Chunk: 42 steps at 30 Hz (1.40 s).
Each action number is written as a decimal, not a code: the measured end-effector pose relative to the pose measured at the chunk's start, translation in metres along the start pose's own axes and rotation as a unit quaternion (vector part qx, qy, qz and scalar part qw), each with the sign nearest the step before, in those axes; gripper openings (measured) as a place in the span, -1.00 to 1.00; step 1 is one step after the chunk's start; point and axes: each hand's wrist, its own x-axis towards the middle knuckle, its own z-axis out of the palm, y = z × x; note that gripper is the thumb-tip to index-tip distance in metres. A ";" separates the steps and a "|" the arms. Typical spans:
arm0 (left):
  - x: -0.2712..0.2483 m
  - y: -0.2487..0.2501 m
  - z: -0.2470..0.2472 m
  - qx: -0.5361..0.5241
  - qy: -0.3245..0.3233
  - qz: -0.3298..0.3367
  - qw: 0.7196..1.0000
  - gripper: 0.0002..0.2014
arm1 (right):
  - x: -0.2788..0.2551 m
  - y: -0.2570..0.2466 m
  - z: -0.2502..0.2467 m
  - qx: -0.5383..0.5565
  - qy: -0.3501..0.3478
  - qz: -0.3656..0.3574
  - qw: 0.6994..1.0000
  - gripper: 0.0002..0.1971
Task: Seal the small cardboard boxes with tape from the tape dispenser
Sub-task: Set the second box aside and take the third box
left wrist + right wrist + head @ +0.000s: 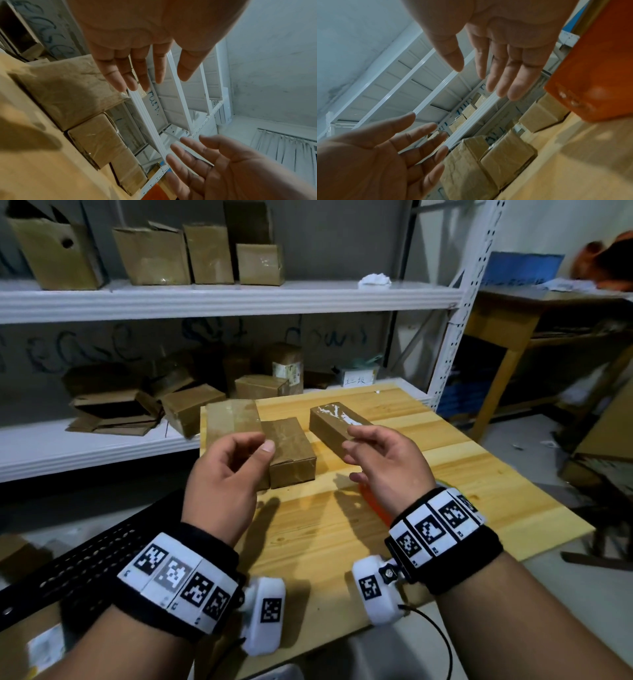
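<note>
Over the worktop [445, 460], both the left hand [222, 484] and right hand [387, 463] hover empty, fingers loosely spread, above three taped boxes [291, 453].

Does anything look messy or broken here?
Yes. The long brown cardboard box on the right of the wooden table has torn white patches on its top, as if a label or tape was ripped off. On the white metal shelf behind, a flattened, crumpled cardboard box lies open. Both hands are empty.
</note>
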 end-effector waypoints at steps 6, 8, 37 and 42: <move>-0.001 -0.004 0.005 -0.029 -0.021 -0.022 0.999 -0.77 | 0.019 -0.031 -0.018 -0.111 0.024 0.013 0.994 -0.70; -0.002 -0.003 0.007 -0.035 -0.028 -0.023 0.999 -0.77 | 0.035 -0.047 -0.020 -0.177 0.015 0.023 0.984 -0.59; 0.004 -0.009 0.009 -0.093 -0.039 -0.053 0.993 -0.85 | 0.121 -0.044 0.024 -0.570 -0.080 0.104 0.811 -0.34; 0.000 -0.005 0.011 -0.109 -0.041 -0.066 0.991 -0.87 | 0.107 -0.070 0.002 -0.441 -0.007 0.105 0.891 -0.30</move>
